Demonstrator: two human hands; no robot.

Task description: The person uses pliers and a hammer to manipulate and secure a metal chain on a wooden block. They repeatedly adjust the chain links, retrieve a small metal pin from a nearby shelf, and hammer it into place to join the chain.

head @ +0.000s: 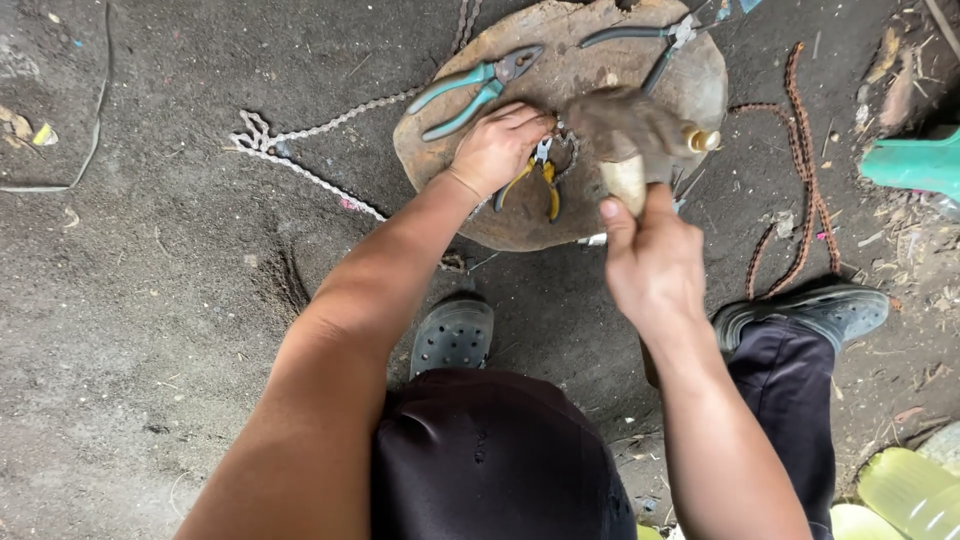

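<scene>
- Dark trousers [490,460] filled the bottom of the view, nearest the camera, with the person crouched over the work.
- Bare dirt ground [150,300] spread across the whole scene, scattered with small scraps and litter.
- Set on that ground ahead of the knees lay a round, worn wooden slab [600,70], serving as the work surface.
- Two grey perforated clogs [452,335] stood on the dirt just short of the slab, one on each side.
- Left hand [497,150] rested on the slab, closed around a small pair of yellow-handled pliers [543,170], whose nose pressed down against a short piece of chain at the slab's middle.
- Right hand [652,262] was wrapped tight around the pale wooden handle of a hammer [630,135], held just above the slab; its head was blurred, right beside the small pliers.
- Along the dirt to the left, a light metal chain [300,135] ran up to the slab's edge.
- To the right, a rusty brown chain [800,170] lay looped on the ground, well apart from the hands.
- Larger teal-handled pliers [480,88] lay on the slab's upper left, just beyond the left hand.
- Another dark-handled pair of pliers [650,45] lay on the slab's far edge.
</scene>
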